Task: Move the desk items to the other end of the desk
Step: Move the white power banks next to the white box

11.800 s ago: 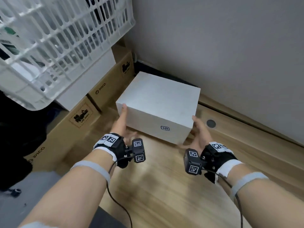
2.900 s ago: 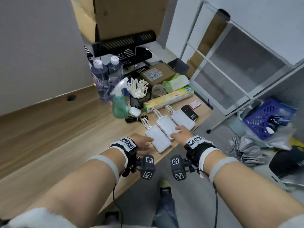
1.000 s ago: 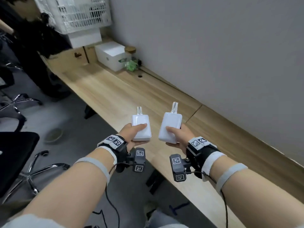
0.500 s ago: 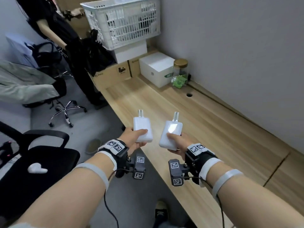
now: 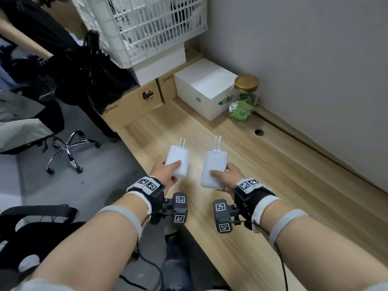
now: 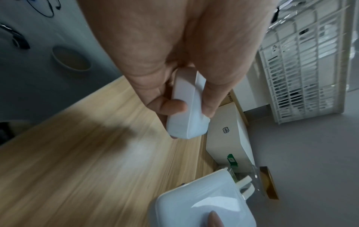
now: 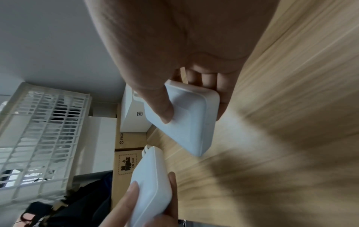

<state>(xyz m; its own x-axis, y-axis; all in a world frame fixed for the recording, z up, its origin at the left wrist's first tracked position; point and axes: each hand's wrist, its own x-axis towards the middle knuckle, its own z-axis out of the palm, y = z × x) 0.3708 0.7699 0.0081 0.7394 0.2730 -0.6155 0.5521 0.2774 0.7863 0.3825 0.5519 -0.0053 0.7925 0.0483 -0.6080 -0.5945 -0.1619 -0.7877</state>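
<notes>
White and smooth, two flat rounded-rectangle plastic power banks are held side by side above the pale wood-grain desk (image 5: 262, 164), each with a short white loop at its far end. The left hand (image 5: 165, 173) grips the left power bank (image 5: 177, 161) by its near end, thumb on top and fingers curled beneath; the left wrist view shows the thumb (image 6: 167, 106) and a finger pinching its narrow edges. The right hand (image 5: 227, 177) grips the right power bank (image 5: 214, 170) the same way, thumb lying across its top face and fingers (image 7: 208, 79) wrapped round the far side. Both banks appear to be clear of the desktop, though motion blur makes the gap hard to judge. The two banks are near each other but apart.

Farther along the desk, against the grey wall, a white cardboard box (image 5: 204, 89) stands just beside a clear glass jar with a gold lid (image 5: 244, 95) holding something green. Left of the box are brown cardboard cartons (image 5: 134, 103), with a white slatted plastic basket (image 5: 147, 24) stacked above. A round cable hole (image 5: 259, 132) sits near the wall.
</notes>
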